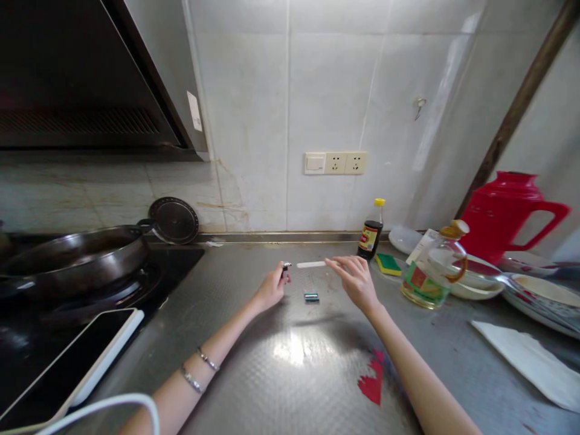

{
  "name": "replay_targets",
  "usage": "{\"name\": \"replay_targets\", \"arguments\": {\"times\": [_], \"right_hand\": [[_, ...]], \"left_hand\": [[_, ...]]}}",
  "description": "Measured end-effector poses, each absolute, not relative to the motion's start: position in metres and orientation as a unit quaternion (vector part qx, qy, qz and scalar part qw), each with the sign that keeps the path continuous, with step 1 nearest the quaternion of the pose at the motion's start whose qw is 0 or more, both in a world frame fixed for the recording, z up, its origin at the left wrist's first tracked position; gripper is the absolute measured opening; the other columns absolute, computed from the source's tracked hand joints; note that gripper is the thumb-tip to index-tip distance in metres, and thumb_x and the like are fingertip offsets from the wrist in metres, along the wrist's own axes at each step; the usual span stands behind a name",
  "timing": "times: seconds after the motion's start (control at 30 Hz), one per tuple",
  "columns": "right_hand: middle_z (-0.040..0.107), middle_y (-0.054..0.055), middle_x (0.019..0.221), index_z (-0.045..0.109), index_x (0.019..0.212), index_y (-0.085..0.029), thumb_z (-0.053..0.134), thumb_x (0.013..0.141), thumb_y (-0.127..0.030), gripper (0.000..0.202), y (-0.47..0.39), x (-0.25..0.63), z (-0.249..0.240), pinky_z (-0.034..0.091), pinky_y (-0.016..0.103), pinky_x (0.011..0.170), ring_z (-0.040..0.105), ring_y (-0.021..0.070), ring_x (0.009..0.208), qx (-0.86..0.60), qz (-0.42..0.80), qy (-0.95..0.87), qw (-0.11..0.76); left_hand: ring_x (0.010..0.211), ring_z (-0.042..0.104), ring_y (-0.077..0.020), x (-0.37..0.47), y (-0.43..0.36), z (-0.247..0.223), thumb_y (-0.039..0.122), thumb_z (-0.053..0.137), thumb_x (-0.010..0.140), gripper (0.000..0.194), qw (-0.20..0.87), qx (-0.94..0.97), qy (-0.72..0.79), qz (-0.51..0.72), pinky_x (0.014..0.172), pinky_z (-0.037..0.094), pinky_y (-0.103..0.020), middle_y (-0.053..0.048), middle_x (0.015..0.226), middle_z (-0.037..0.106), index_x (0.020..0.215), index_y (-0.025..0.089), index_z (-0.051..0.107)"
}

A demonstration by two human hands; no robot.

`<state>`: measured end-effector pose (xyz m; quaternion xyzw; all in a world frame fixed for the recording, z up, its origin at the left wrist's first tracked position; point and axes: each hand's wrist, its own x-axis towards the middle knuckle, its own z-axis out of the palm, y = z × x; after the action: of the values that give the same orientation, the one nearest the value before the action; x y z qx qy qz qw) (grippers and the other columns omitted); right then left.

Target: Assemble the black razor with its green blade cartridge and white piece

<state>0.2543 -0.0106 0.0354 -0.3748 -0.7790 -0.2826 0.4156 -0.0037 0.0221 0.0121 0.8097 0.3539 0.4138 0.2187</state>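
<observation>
My left hand (272, 286) is closed around a small dark lighter (285, 269) with a shiny metal top, held upright above the counter. To its right, my right hand (356, 279) pinches one end of a thin, flat white stick (311, 264). The stick's free end points at the lighter's top, with a small gap between them. No flame can be made out. On the counter below and between my hands lies a small razor head (312, 297), dark with a teal strip.
A pan (77, 260) and phone (77, 368) are at left. Soy sauce (370, 232), a sponge (388, 264), an oil jug (428, 275), a red thermos (502, 211) and bowls (541, 296) stand right. Red scraps (374, 380) and white paper (528, 359) lie nearer.
</observation>
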Motion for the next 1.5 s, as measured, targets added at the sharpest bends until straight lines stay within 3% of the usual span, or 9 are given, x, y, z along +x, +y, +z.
{"name": "replay_targets", "arguments": {"times": [0.63, 0.77, 0.97, 1.5], "right_hand": [[0.061, 0.005, 0.101, 0.049, 0.126, -0.031, 0.042, 0.084, -0.004, 0.050, -0.015, 0.236, 0.033, 0.036, 0.035, 0.084, 0.053, 0.0166, 0.091, -0.385, -0.271, -0.763, 0.442], [0.062, 0.005, 0.101, 0.047, 0.127, -0.032, 0.045, 0.084, -0.006, 0.051, -0.019, 0.224, 0.033, 0.037, 0.035, 0.084, 0.053, 0.0162, 0.091, -0.356, -0.272, -0.793, 0.413], [0.061, 0.005, 0.100, 0.047, 0.127, -0.032, 0.043, 0.084, -0.005, 0.051, -0.012, 0.245, 0.029, 0.037, 0.035, 0.084, 0.053, 0.0164, 0.091, -0.384, -0.279, -0.771, 0.424], [0.061, 0.005, 0.099, 0.048, 0.126, -0.032, 0.042, 0.085, -0.005, 0.050, -0.010, 0.252, 0.031, 0.036, 0.037, 0.085, 0.053, 0.0170, 0.090, -0.384, -0.281, -0.770, 0.424]], "left_hand": [[0.072, 0.056, -0.0126, -0.001, 0.019, 0.010, 0.007, 0.039, 0.079, 0.014, 0.232, 0.813, 0.354, 0.399, 0.069, 0.042, -0.024, -0.001, 0.076, 0.056, 0.086, 0.019, 0.042], [0.070, 0.054, -0.0124, 0.000, 0.017, 0.012, 0.006, 0.038, 0.079, 0.013, 0.212, 0.830, 0.340, 0.387, 0.068, 0.041, -0.024, -0.001, 0.074, 0.055, 0.081, 0.018, 0.044], [0.073, 0.057, -0.0127, -0.006, 0.025, 0.008, 0.009, 0.040, 0.080, 0.013, 0.231, 0.809, 0.357, 0.406, 0.071, 0.042, -0.024, -0.001, 0.077, 0.058, 0.089, 0.019, 0.042], [0.076, 0.057, -0.0149, -0.006, 0.022, 0.008, 0.009, 0.038, 0.080, 0.013, 0.218, 0.822, 0.350, 0.393, 0.071, 0.041, -0.026, -0.003, 0.078, 0.058, 0.087, 0.019, 0.042]]}}
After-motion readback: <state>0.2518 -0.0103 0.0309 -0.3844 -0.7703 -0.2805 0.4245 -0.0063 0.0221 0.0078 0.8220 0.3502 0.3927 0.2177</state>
